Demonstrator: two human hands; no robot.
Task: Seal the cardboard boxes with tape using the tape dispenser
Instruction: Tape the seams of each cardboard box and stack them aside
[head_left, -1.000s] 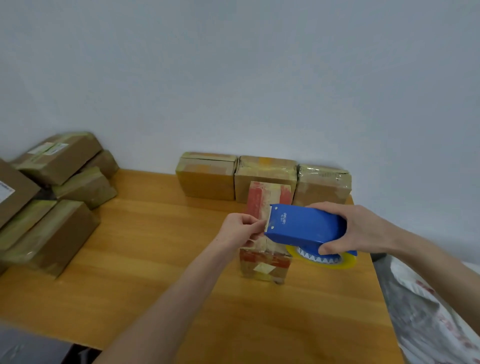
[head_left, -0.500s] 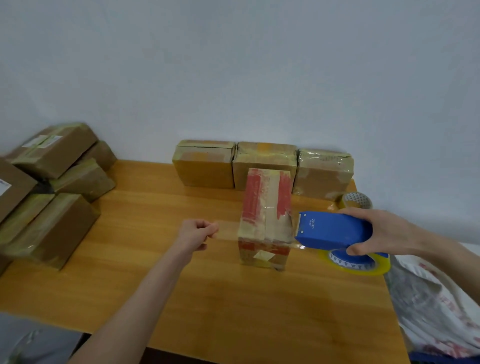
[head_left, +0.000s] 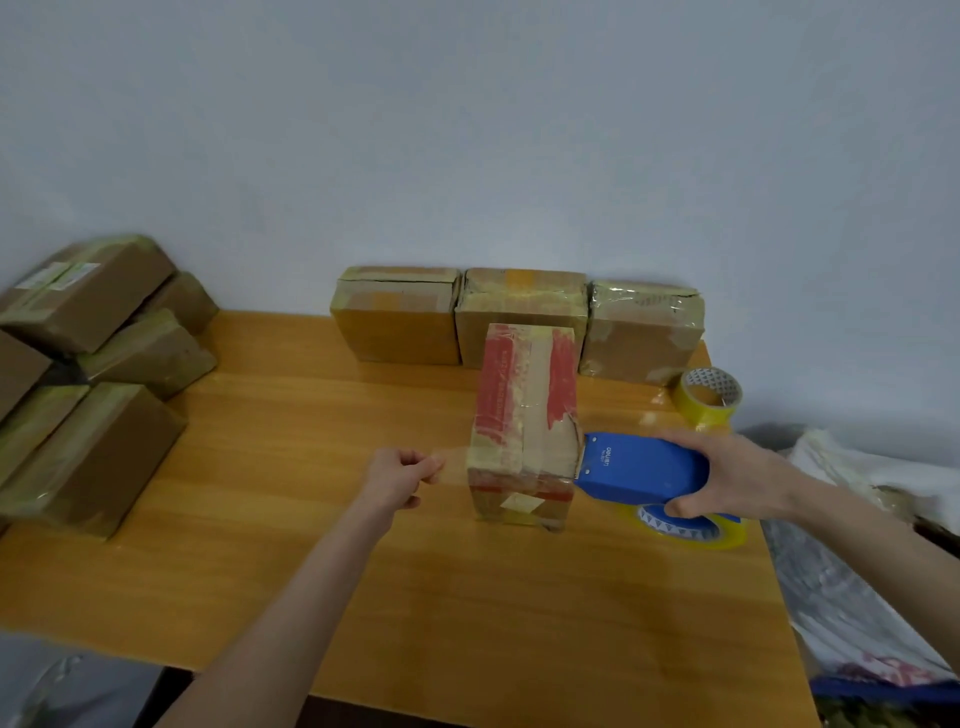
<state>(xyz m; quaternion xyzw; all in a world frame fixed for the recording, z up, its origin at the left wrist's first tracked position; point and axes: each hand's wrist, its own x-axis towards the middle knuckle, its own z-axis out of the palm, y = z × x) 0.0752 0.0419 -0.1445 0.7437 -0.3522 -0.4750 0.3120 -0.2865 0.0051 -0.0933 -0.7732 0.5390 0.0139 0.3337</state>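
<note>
Left hand: at the end of a bare forearm reaching in from the lower left, held over the light wooden table, knuckles up, fingers curled in. Pinches between thumb and forefinger the end of a faint strip of clear tape (hard to make out against the wood), stretched rightward from the pinch to the box.

Right hand: coming in from the right, wrist level, palm down over the rear of the blue plastic tape dispenser. Grips it firmly, fingers over the top and far side, thumb at the near edge. Long axis of the dispenser lying left to right, cutter end pointing leftward away from the palm and touching the box's near right edge. Yellowish tape roll showing beneath the grip.

Between the two hands: oblong brown cardboard box with red tape patches, standing on the table, long axis running away from the person, top seam taped lengthwise.

Just beyond the right hand: spare roll of yellowish tape. Beyond the box, against the grey wall: row of three taped cardboard boxes. Well left of the left hand: pile of taped brown boxes.
</note>
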